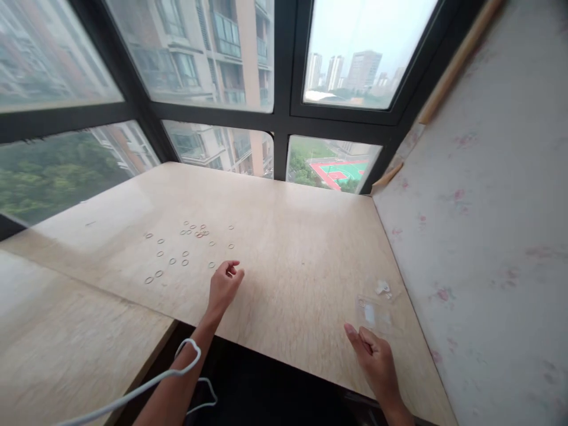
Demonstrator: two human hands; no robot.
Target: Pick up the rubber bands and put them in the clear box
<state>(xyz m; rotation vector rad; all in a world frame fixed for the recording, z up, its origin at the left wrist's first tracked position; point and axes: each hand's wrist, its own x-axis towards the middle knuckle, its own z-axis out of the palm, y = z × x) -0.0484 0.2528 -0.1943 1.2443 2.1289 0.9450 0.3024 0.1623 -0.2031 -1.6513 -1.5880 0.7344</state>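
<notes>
rings (185, 265) mat'l unclr AFAICT, cable (119, 402) cut off

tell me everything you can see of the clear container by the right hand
The clear container looks like thin see-through plastic, roughly rectangular, with a whitish patch within its outline. It lies on the pale tabletop, near the flowered wall, just beyond the right hand. Small white scraps lie by its far side. Whether it is open is unclear.

The head camera looks forward, down onto the counter (293, 236).
</notes>
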